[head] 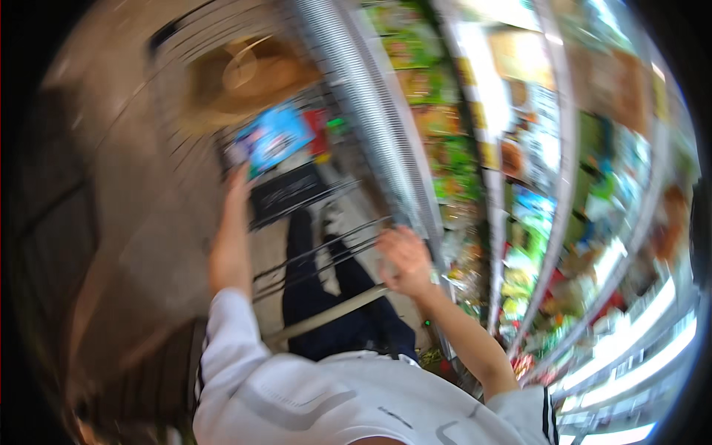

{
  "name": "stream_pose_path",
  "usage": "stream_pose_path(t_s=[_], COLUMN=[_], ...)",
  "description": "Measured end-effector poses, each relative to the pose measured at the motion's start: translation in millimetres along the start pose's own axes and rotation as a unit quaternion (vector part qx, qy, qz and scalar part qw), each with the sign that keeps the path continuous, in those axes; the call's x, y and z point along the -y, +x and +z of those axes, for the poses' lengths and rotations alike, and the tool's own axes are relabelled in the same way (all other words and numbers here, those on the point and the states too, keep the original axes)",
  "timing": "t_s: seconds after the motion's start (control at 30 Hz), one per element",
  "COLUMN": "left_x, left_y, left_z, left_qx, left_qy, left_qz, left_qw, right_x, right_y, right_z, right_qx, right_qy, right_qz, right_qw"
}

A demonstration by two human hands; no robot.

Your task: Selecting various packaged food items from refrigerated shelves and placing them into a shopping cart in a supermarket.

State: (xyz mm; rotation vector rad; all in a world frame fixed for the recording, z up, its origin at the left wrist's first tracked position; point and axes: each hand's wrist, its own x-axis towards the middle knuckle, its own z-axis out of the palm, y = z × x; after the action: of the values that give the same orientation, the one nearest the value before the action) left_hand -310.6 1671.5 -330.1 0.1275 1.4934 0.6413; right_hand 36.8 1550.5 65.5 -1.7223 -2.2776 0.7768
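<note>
A wire shopping cart (311, 245) stands before me, with its pale handle bar (328, 314) crossing near my waist. My left hand (239, 177) reaches forward beside a blue package (278, 136) in the cart. Blur hides whether its fingers grip anything. Over the cart's right side, near the edge of a refrigerated display case, is my right hand (405, 261). Its fingers are loosely bent, the thumb stands apart, and nothing shows in it. A red item (317, 132) lies to the right of the blue package. Farther forward in the cart sits a brown object (253, 75), too blurred to name.
Along the right runs the lit display case, with a ribbed metal front (367, 105) close to the cart. Green and orange packages (434, 122) fill its lower shelf, and more blurred goods stand above. A black panel (286, 192) with writing spans the cart. Brown floor (144, 245) extends left.
</note>
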Motion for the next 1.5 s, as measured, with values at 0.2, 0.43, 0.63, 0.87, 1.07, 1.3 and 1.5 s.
stream_pose_path(t_s=[0.2, 0.43, 0.63, 0.87, 1.07, 1.3, 1.5], left_x=[8, 15, -33, -75, -88, -41, -1], left_y=[40, 41, -13, -126, -264, -390, -442], left_z=[-18, -6, 27, 43, 57, 98, 153], left_qx=[-0.048, -0.094, 0.036, 0.068, 0.110, 0.150, 0.279], left_qy=[0.121, 0.118, -0.076, -0.113, -0.114, -0.112, -0.097], left_qz=[-0.109, 0.021, 0.073, 0.117, 0.190, 0.233, 0.233], left_qw=[0.986, 0.988, 0.994, 0.984, 0.969, 0.954, 0.927], right_x=[-2, 2, -5, -9, -9, 12, 7], right_y=[-5, -6, -16, -20, -20, -20, -44], right_z=[0, -6, -1, 9, 5, 3, -10], right_qx=[-0.006, -0.034, -0.053, -0.076, -0.073, -0.169, -0.217], right_qy=[0.021, 0.024, 0.009, 0.029, 0.055, 0.553, 0.641], right_qz=[-0.009, -0.022, -0.035, -0.056, -0.062, 0.128, 0.198], right_qw=[1.000, 0.999, 0.998, 0.995, 0.994, 0.806, 0.709])
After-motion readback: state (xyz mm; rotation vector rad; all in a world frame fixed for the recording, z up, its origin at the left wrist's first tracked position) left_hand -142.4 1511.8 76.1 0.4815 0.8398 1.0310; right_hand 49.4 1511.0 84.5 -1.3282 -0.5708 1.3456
